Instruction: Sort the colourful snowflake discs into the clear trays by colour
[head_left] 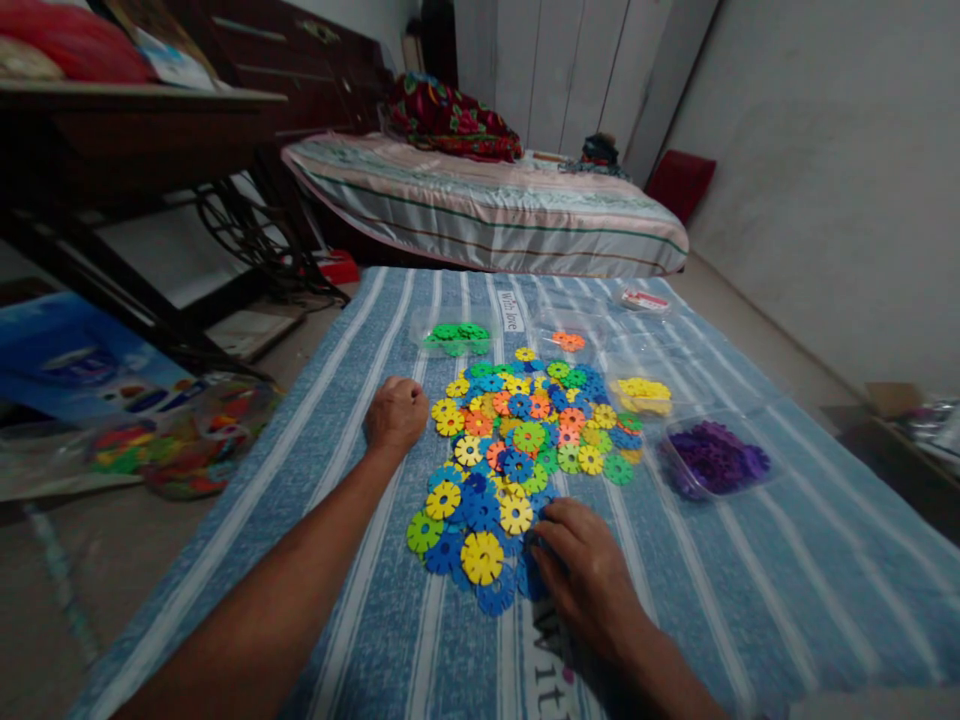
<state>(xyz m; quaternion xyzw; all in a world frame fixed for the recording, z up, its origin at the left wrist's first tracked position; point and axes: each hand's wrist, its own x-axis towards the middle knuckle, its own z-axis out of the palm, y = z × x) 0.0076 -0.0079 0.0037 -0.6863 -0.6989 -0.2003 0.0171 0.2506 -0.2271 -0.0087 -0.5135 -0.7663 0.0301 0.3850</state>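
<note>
A loose pile of notched plastic flower discs (529, 437) in yellow, blue, green and orange spreads over the striped cloth. My left hand (397, 412) rests as a closed fist on the cloth, just left of the pile; its inside is hidden. At the pile's near right edge, my right hand (581, 555) has its fingers bent and closed on a blue disc (531, 575), partly covered by the fingertips. Closest to me in the pile lie a yellow disc (482, 557) and a light green disc (424, 531).
Clear tubs stand behind and right of the pile: green discs (459, 335), orange discs (568, 341), yellow discs (641, 394) and purple discs (716, 455). A small clear package (645, 301) lies at the far right. Beyond the table is a bed (487, 210); bagged colourful pieces (191, 450) sit left.
</note>
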